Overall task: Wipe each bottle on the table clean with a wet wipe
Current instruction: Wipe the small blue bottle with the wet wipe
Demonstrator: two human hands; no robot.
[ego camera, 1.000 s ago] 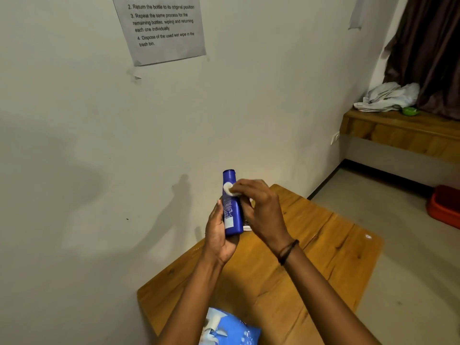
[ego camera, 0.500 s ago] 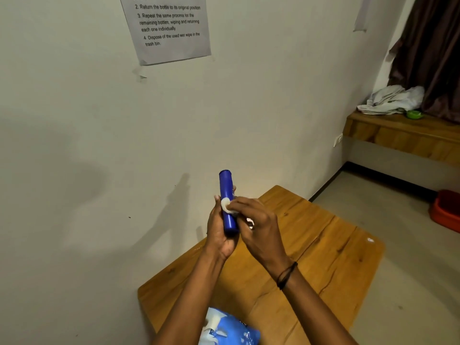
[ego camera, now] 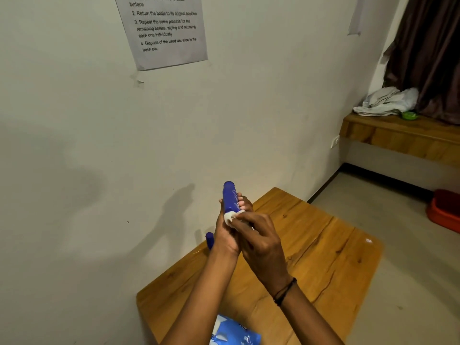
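Observation:
My left hand (ego camera: 225, 236) grips a slim blue bottle (ego camera: 230, 196) upright above the wooden table (ego camera: 311, 257). Its fingers curl round the bottle's lower half, and the top half sticks out above them. My right hand (ego camera: 261, 241) pinches a small white wet wipe (ego camera: 230, 217) and presses it against the bottle's side, just above my left palm. Behind my left wrist, near the wall, the top of a second blue bottle (ego camera: 209, 239) shows; most of it is hidden.
A blue wet-wipe pack (ego camera: 236, 332) lies at the table's near edge between my forearms. The wall runs along the table's left side, with an instruction sheet (ego camera: 166, 28) taped on it. A wooden bench (ego camera: 398, 135) with cloth and a red tub (ego camera: 444, 210) stand far right.
My right hand has slid the wipe down the bottle, from near its top to just above my left palm. The second bottle's top now shows behind my left wrist.

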